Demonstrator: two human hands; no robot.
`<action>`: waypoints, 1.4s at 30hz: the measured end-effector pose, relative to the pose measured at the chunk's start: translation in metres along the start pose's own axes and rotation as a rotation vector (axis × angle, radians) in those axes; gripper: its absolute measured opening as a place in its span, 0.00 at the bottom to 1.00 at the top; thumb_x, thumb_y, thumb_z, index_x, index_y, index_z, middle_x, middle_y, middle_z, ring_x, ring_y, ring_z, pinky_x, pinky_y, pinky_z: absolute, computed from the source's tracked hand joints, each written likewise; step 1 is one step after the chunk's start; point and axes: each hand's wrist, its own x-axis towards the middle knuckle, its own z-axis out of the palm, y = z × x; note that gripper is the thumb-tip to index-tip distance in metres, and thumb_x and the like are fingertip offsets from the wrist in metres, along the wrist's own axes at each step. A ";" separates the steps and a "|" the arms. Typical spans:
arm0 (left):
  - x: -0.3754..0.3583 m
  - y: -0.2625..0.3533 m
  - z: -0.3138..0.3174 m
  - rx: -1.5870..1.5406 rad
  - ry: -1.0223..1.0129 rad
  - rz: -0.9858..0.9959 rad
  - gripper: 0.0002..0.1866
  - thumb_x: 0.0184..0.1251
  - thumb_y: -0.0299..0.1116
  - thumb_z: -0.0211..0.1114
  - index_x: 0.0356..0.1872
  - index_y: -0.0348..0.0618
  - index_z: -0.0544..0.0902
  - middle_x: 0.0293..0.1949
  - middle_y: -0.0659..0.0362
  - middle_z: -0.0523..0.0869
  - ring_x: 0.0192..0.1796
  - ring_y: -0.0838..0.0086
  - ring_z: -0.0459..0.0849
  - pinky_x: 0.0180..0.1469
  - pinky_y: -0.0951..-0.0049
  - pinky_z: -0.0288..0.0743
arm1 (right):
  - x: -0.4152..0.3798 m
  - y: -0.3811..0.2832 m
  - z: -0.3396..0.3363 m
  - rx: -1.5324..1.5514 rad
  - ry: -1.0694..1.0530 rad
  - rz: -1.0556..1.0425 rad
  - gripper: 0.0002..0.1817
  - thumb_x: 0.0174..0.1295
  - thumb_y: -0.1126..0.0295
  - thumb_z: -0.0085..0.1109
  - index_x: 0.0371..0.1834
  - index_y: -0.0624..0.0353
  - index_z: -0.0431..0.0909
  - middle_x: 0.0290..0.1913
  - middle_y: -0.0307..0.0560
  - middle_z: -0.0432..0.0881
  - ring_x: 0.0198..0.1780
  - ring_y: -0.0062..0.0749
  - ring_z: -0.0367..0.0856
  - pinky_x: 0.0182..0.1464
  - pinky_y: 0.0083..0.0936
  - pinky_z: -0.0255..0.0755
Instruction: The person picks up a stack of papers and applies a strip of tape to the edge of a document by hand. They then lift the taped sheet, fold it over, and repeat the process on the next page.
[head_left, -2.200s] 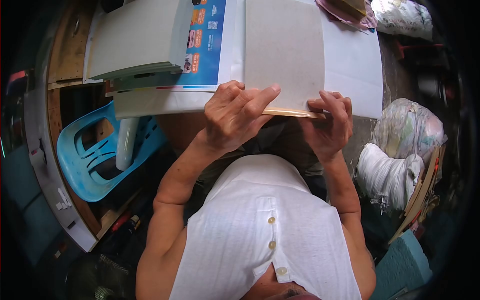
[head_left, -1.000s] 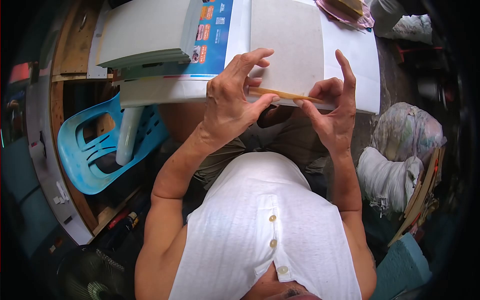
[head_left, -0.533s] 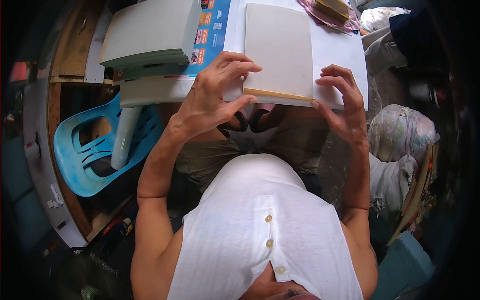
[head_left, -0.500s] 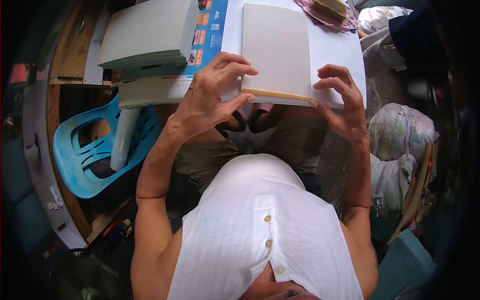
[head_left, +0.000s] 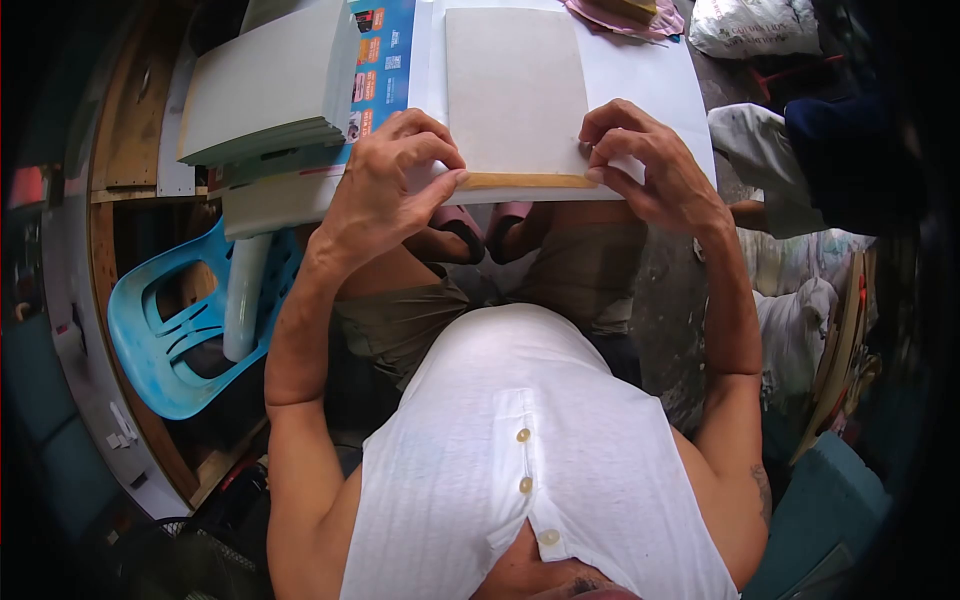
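Note:
A pale grey rectangular sheet or pad (head_left: 515,90) lies on the white tabletop, with a narrow tan strip (head_left: 530,181) running along its near edge. At the strip's left end is my left hand (head_left: 395,175), thumb and forefinger pinched together at the corner. My right hand (head_left: 655,165) grips the opposite end, its thumb tip on the strip and its curled fingers over the sheet's right edge. Between the two hands the strip looks straight and fairly flat.
To the left, a thick stack of pale sheets (head_left: 265,85) rests on a blue printed poster (head_left: 385,65). A pink cloth (head_left: 630,18) lies at the far right. A blue plastic chair (head_left: 150,350) stands left below the table. Another person's dark clothing (head_left: 850,150) shows at right.
Both hands have closed in on the strip's ends, the right fingers curling down onto the sheet's corner. The strip shows broader now. The view has shifted slightly, and the clothing at right has moved nearer.

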 end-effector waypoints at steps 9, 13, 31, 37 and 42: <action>0.005 0.001 -0.006 0.000 -0.063 -0.035 0.05 0.60 0.28 0.75 0.32 0.37 0.88 0.42 0.55 0.86 0.44 0.66 0.87 0.49 0.66 0.82 | -0.001 0.006 0.003 -0.034 -0.031 -0.059 0.13 0.54 0.86 0.66 0.34 0.56 0.75 0.47 0.47 0.78 0.51 0.44 0.80 0.52 0.35 0.81; 0.005 -0.003 -0.004 -0.009 -0.061 -0.033 0.06 0.60 0.28 0.75 0.31 0.36 0.88 0.42 0.55 0.86 0.43 0.67 0.87 0.48 0.67 0.83 | -0.002 0.006 0.007 -0.079 -0.023 -0.062 0.13 0.53 0.87 0.65 0.34 0.57 0.74 0.47 0.48 0.77 0.51 0.45 0.79 0.52 0.37 0.80; 0.005 0.001 -0.003 -0.018 -0.096 -0.078 0.05 0.60 0.26 0.74 0.31 0.38 0.86 0.41 0.58 0.85 0.45 0.69 0.84 0.50 0.66 0.78 | -0.006 0.004 0.018 -0.113 0.049 -0.082 0.13 0.57 0.84 0.65 0.36 0.60 0.69 0.45 0.49 0.74 0.48 0.45 0.75 0.50 0.39 0.74; 0.005 0.002 -0.002 0.030 -0.096 -0.040 0.05 0.60 0.25 0.72 0.33 0.38 0.84 0.42 0.58 0.85 0.45 0.68 0.84 0.49 0.67 0.78 | -0.010 0.001 0.022 -0.158 0.060 -0.034 0.13 0.57 0.84 0.65 0.37 0.61 0.70 0.47 0.50 0.75 0.49 0.46 0.76 0.51 0.39 0.75; 0.003 0.003 0.003 0.014 -0.081 -0.030 0.05 0.60 0.23 0.72 0.34 0.36 0.83 0.43 0.56 0.84 0.46 0.67 0.84 0.48 0.69 0.79 | -0.010 -0.002 0.020 -0.182 0.039 0.004 0.14 0.56 0.85 0.66 0.38 0.60 0.70 0.50 0.50 0.75 0.51 0.47 0.76 0.51 0.38 0.75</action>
